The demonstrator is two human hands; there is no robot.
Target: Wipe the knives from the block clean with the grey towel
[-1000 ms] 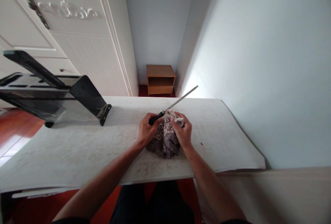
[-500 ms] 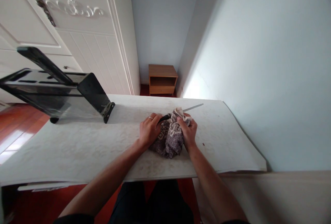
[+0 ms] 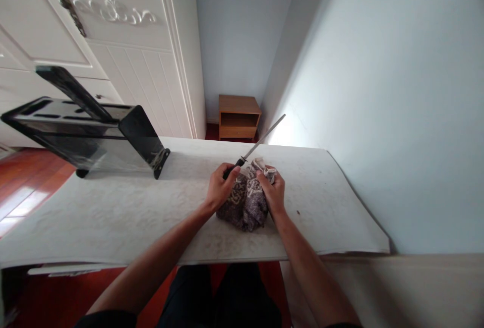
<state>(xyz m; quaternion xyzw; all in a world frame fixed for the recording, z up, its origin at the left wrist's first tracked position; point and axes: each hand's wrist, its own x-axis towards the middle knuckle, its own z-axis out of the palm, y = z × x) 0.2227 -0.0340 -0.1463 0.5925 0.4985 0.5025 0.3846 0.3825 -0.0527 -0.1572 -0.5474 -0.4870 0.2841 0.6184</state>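
My left hand (image 3: 220, 187) is closed around the black handle of a long thin steel rod (image 3: 262, 138), which slants up and to the right above the table. My right hand (image 3: 273, 190) grips a crumpled grey patterned cloth (image 3: 245, 203) bunched on the white table (image 3: 113, 212), close to the base of the rod. The two hands sit on either side of the cloth, almost touching.
A black knife block (image 3: 86, 136) with a dark handle sticking out stands at the table's far left. A white panelled door (image 3: 113, 50) is behind it. A small wooden bedside cabinet (image 3: 238, 117) stands on the floor past the table. A pale wall runs along the right.
Half a second ago the rod lay low, its lower part buried in the cloth; now it is drawn back out and tilted upward again, as it was a second ago.
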